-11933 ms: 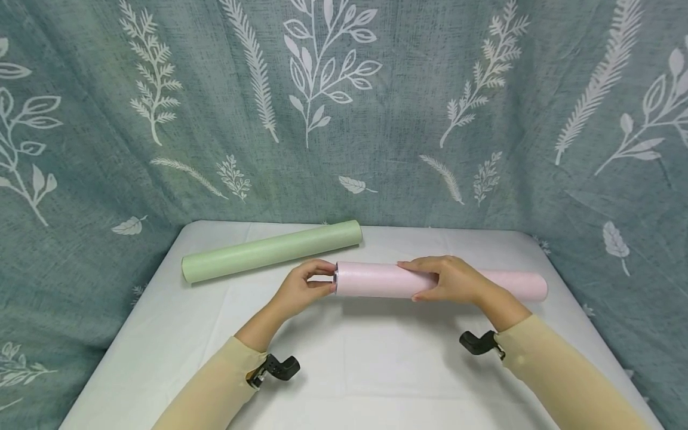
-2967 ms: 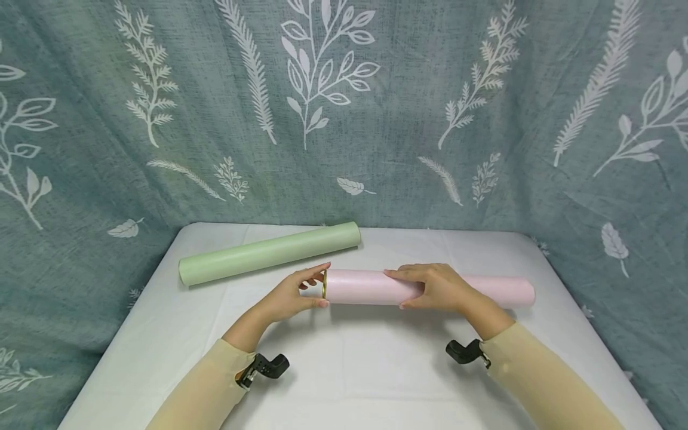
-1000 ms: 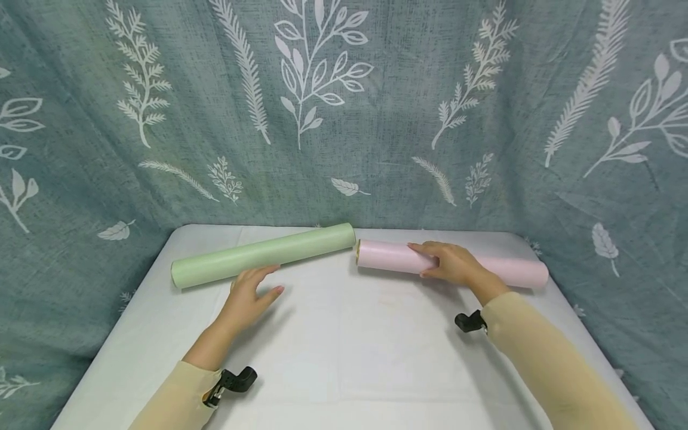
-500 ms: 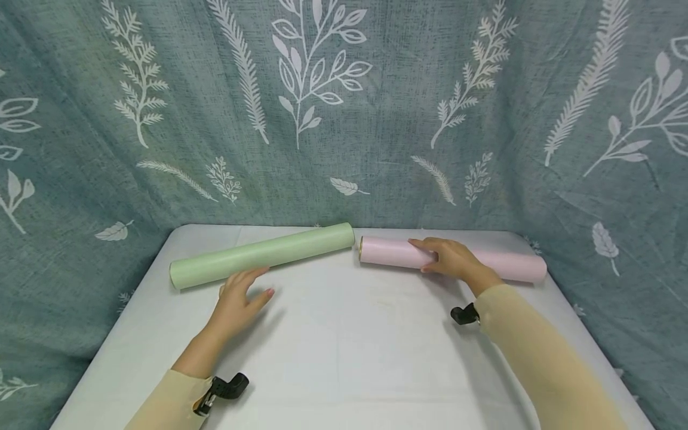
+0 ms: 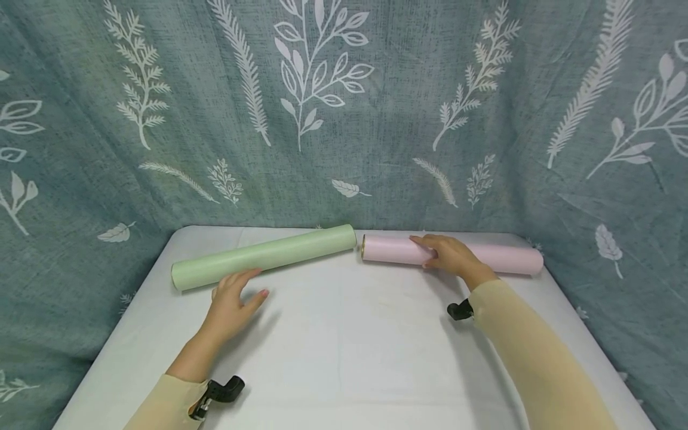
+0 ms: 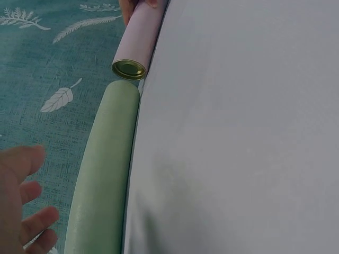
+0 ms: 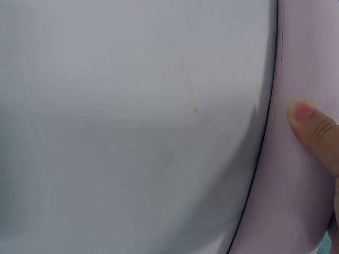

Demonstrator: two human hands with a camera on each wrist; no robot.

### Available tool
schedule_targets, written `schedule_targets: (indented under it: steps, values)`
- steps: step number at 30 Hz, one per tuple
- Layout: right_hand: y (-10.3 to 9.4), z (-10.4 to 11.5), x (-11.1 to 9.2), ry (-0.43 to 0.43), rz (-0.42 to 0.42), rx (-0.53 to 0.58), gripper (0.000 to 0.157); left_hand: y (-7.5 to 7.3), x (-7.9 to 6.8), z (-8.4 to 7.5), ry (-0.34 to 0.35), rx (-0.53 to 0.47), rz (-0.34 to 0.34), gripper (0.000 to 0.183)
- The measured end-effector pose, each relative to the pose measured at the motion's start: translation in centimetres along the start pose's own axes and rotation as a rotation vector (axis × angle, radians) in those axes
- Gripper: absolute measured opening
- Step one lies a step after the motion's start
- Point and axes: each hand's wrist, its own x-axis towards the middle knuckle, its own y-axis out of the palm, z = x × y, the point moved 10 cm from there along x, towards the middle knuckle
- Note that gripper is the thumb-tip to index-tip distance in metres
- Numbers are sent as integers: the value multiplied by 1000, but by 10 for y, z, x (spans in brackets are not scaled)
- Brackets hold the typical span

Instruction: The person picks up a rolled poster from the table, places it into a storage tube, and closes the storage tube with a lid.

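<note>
A long pink cardboard tube (image 5: 395, 249) lies near the back right of the table. My right hand (image 5: 448, 255) holds it around the middle, the thumb (image 7: 310, 124) along its near side. In the left wrist view, a gold metal lid (image 6: 129, 69) closes the tube's left end. To the left lies a light green tube (image 5: 263, 255), slightly slanted, its right end close to the pink tube's lid. My left hand (image 5: 228, 304) hovers in front of the green tube, holding nothing, its fingers loosely spread and apart from the thumb.
A white cloth (image 5: 344, 346) covers the table. A teal leaf-patterned curtain (image 5: 398, 149) hangs right behind the back edge and along both sides. Black wrist cameras (image 5: 226, 389) sit on both sleeves.
My left hand has left the pink tube's end and moved left. The right hand has moved the pink tube back, beside the green one. The tube's left end went from silvery to gold.
</note>
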Motion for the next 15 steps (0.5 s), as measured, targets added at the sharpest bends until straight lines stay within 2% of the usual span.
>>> schedule_targets:
  steps: [6,15]
  values:
    - [0,-4,1,27,4,-1,79,-3,-2,4,-4,18,-17,51]
    - [-2,-4,1,79,12,-28,77,-9,-1,-1,16,74,-45,54]
